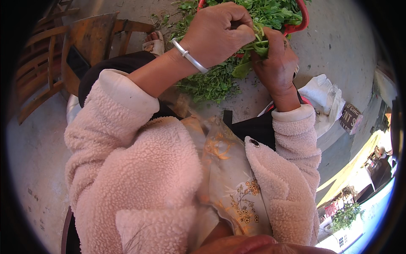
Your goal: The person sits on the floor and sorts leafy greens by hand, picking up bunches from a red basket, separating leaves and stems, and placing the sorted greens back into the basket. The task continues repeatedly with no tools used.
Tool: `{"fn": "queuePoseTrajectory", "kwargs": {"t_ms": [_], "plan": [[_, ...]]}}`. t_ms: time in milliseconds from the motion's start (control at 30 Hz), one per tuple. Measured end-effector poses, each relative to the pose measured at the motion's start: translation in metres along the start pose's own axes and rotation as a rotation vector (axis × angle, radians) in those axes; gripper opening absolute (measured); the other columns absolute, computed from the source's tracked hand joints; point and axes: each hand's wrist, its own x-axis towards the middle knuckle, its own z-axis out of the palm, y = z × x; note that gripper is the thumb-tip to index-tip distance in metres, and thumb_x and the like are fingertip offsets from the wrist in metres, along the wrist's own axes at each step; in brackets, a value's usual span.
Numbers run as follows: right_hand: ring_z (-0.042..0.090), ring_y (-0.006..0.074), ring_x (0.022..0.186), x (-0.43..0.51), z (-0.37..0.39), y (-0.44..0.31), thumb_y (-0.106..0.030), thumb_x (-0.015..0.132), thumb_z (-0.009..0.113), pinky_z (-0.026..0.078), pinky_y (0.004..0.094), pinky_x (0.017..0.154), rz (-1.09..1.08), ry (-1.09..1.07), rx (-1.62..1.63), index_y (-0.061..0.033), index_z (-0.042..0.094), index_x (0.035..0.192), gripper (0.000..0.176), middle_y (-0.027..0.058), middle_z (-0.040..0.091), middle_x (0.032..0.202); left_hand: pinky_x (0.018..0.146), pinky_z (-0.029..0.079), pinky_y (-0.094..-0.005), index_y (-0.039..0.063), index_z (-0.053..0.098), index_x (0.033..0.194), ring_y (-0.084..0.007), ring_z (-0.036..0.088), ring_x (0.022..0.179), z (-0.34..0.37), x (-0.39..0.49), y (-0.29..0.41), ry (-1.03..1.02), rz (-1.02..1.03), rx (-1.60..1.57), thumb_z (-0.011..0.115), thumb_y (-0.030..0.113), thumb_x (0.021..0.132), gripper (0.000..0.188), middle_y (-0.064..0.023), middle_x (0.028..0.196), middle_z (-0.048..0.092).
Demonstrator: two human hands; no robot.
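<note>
My left hand (219, 35), with a silver-coloured bangle on the wrist, has its thumb and forefinger pinched at the pale stems of a small bunch of leafy greens (260, 47). Facing it, my right hand (277, 60) grips the same bunch between thumb and curled fingers; some leaves hang below. Just beyond the hands stands a red-rimmed basket (303, 19) holding a heap of leafy greens (272, 11). Another pile of thin green sprigs (212, 84) lies on the floor beneath my hands. The left fingertips are partly hidden.
A wooden chair (88, 38) with a dark phone (77, 62) on it stands at the left. A white woven sack (323, 95) and a printed carton (350, 119) lie at the right. Loose leaves are scattered on the concrete floor (336, 41).
</note>
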Motion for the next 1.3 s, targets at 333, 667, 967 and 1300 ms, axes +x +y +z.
{"fn": "queuePoseTrajectory", "kwargs": {"t_ms": [333, 667, 967, 1300], "plan": [[0.066, 0.0317, 0.091, 0.002, -0.007, 0.022, -0.008, 0.059, 0.081, 0.055, 0.0392, 0.074, -0.075, 0.106, 0.057, -0.0112, 0.059, 0.113, 0.058, 0.0079, 0.066, 0.102, 0.061, 0.051, -0.0372, 0.003, 0.066, 0.087, -0.0289, 0.062, 0.067, -0.061, 0.019, 0.007, -0.281, 0.077, 0.931, 0.063, 0.005, 0.078, 0.011, -0.0111, 0.078, 0.064], [0.068, 0.0331, 0.090, 0.001, -0.005, 0.011, 0.000, 0.061, 0.079, 0.056, 0.0382, 0.077, -0.103, -0.015, 0.131, -0.0066, 0.061, 0.112, 0.054, 0.0117, 0.068, 0.103, 0.065, 0.052, -0.0410, 0.005, 0.068, 0.090, -0.0332, 0.063, 0.074, -0.033, 0.016, 0.009, 0.034, 0.462, 0.458, 0.070, 0.008, 0.079, 0.011, -0.0130, 0.084, 0.062], [0.066, 0.0324, 0.089, 0.001, -0.004, 0.014, -0.011, 0.057, 0.087, 0.055, 0.0386, 0.073, -0.077, 0.006, 0.151, -0.0112, 0.059, 0.114, 0.063, 0.0085, 0.066, 0.099, 0.061, 0.051, -0.0396, 0.005, 0.062, 0.083, -0.0318, 0.060, 0.069, -0.025, 0.016, -0.004, -0.060, 0.600, 0.609, 0.067, 0.005, 0.081, 0.005, -0.0110, 0.079, 0.058], [0.067, 0.0325, 0.089, 0.003, -0.008, 0.012, -0.010, 0.059, 0.087, 0.055, 0.0385, 0.074, -0.057, 0.029, 0.149, -0.0117, 0.059, 0.116, 0.064, 0.0089, 0.067, 0.100, 0.056, 0.044, -0.0293, 0.001, 0.056, 0.086, -0.0147, 0.053, 0.062, -0.023, 0.012, 0.001, -0.206, 0.284, 0.079, 0.057, -0.002, 0.087, 0.004, -0.0077, 0.082, 0.057]]}}
